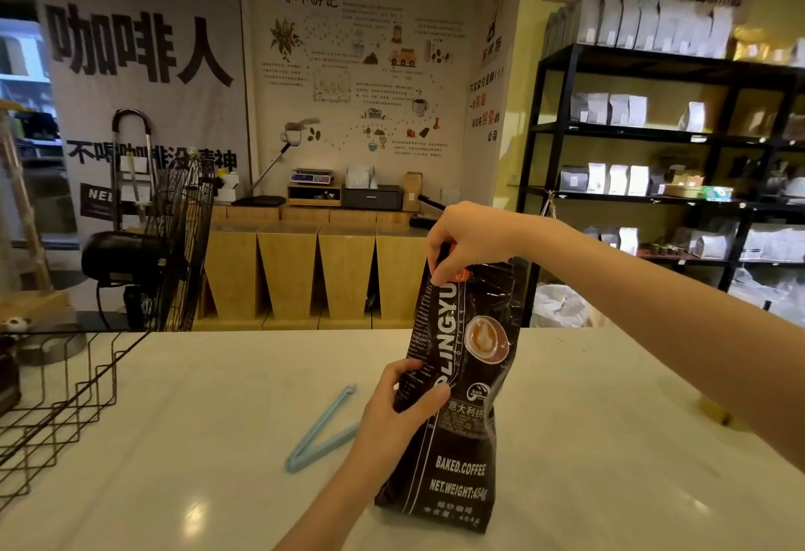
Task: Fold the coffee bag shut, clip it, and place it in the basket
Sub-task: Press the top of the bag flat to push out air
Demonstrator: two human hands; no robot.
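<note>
White and glossy, the worktop (610, 441) fills the lower half of the view. A black wire basket (56, 402) is seen at its left edge, well apart from the other things. The dark coffee bag (457, 420) is kept upright near the middle of the worktop, its base resting on the surface. The top of the bag is pinched from above by the right hand (466, 241), with the fingers closed on the upper edge. The left side of the bag is grasped at mid-height by the left hand (400, 402). A light blue clip (318, 433) is laid open on the worktop just beside the left hand, partly hidden behind it.
</note>
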